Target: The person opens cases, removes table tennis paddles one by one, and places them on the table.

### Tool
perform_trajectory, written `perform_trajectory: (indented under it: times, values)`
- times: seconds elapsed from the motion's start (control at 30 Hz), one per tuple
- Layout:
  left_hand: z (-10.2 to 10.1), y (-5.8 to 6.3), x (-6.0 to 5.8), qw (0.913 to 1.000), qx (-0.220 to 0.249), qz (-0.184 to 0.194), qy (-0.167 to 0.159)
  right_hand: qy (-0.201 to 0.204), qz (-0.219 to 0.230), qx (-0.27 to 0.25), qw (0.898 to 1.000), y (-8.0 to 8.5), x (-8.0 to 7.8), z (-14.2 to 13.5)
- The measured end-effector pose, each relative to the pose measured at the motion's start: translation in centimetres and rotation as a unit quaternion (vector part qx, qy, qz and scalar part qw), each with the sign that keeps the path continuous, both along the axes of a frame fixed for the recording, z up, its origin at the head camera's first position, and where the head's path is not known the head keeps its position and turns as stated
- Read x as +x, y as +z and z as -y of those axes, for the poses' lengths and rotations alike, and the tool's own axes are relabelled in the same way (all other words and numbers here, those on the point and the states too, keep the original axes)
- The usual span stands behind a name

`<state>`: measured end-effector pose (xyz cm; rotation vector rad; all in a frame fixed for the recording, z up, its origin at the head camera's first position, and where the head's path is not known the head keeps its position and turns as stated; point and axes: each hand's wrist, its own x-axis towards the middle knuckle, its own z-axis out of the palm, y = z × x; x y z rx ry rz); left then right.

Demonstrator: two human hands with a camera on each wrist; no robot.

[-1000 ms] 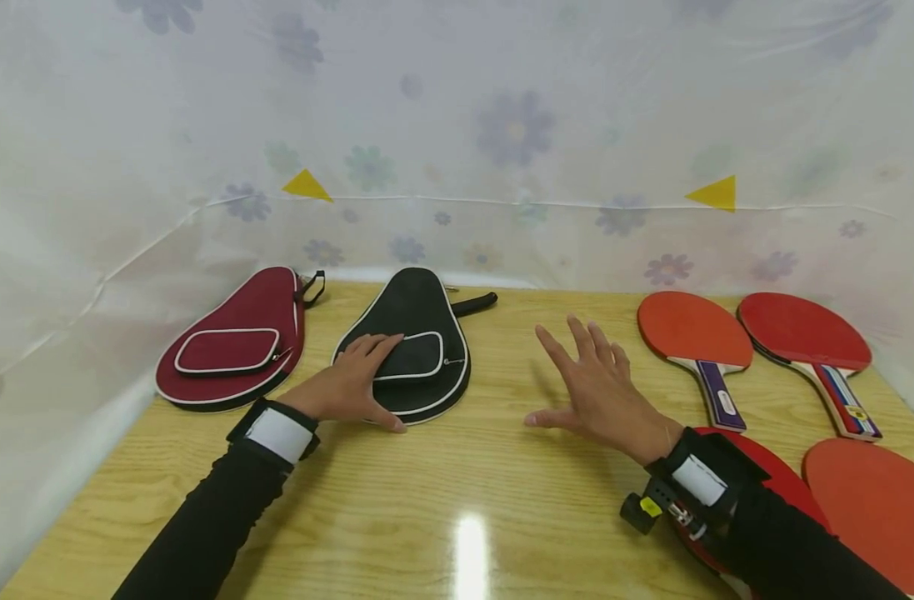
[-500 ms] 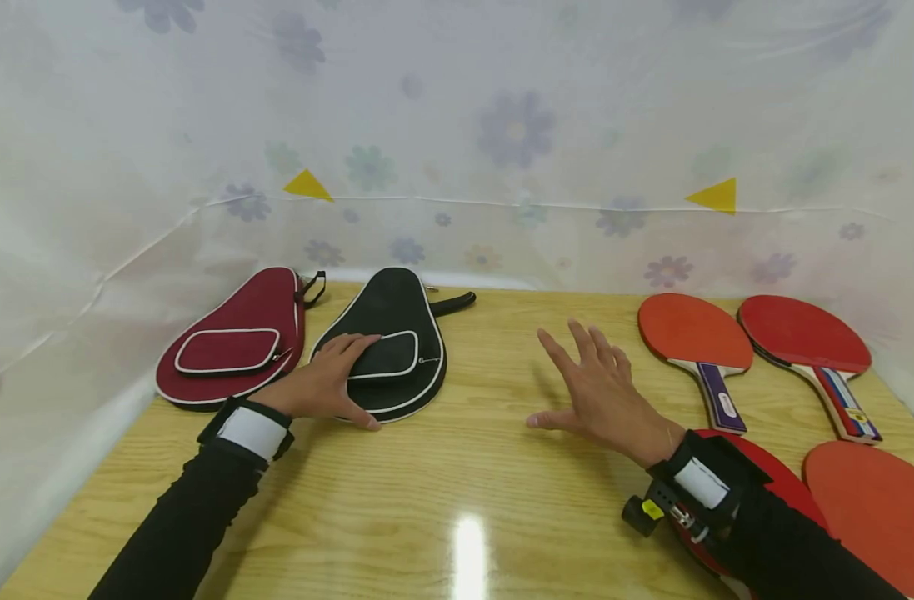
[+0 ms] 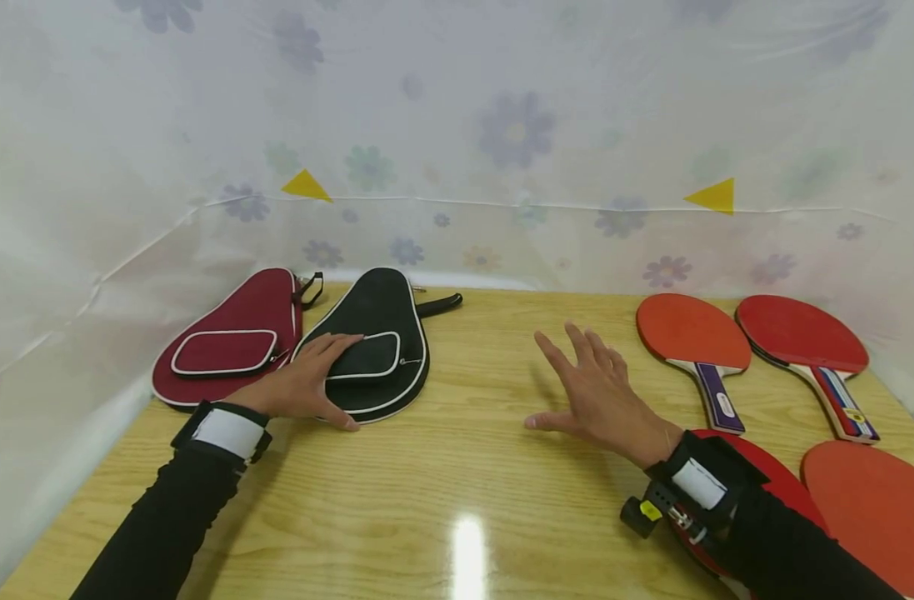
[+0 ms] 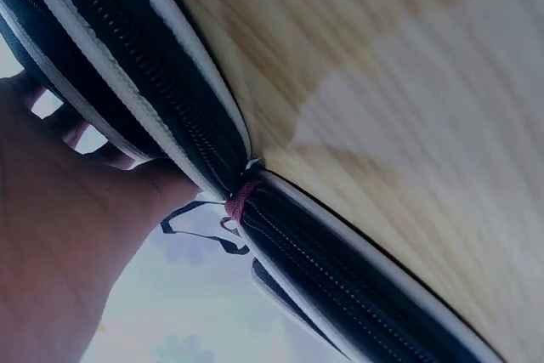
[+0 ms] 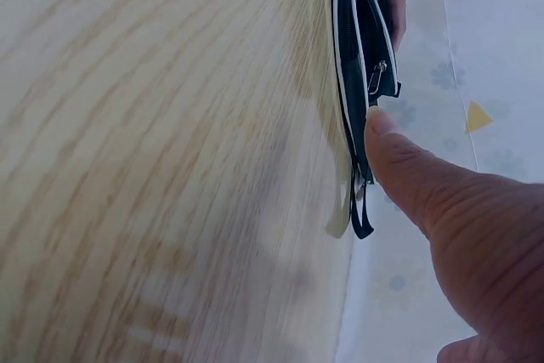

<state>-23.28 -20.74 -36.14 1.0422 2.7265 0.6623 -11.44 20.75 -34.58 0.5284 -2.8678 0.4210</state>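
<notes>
My left hand (image 3: 299,383) holds the lower left part of a black table tennis bat case (image 3: 377,308). The thumb is at the near edge and the fingers lie over the front pocket. In the left wrist view, the zipped side of the black case (image 4: 161,65) meets that of the maroon bat case (image 4: 340,269). Flat on the table at the left, the maroon case (image 3: 265,304) is partly covered by the left hand. My right hand (image 3: 602,400) hovers empty over the table with fingers spread, between the black case and the bats.
On the right lie an orange-red bat (image 3: 689,325) with a purple handle and a red bat (image 3: 801,333) with a striped handle. Nearer are another red bat (image 3: 779,471), partly under the right forearm, and an orange-red bat (image 3: 876,500). A flowered curtain (image 3: 457,125) hangs behind the table.
My left hand has slid the black case leftward across the table, up against the maroon case. The right hand has stayed nearly still, and the bats have not moved.
</notes>
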Motion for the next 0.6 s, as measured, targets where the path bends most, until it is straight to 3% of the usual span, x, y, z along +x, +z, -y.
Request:
perform_trajectory:
  times: [0.13, 0.27, 0.37, 0.6]
  values:
    - [0.1, 0.3, 0.2, 1.0000, -0.007, 0.002, 0.006, 0.003, 0.001, -0.006, 1.000, 0.0, 0.0, 0.2]
    - [-1.2, 0.5, 1.7, 0.9987, -0.032, -0.027, 0.030, 0.012, -0.003, -0.007, 1.000, 0.0, 0.1, 0.3]
    - [-3.7, 0.5, 3.3, 0.9963, -0.039, -0.070, 0.030, 0.020, -0.009, -0.006, 1.000, -0.1, 0.2, 0.6]
    - [-11.5, 0.4, 6.0, 0.9867, -0.034, -0.158, -0.019, 0.028, -0.018, -0.007, 0.999, -0.1, -0.2, 2.1]
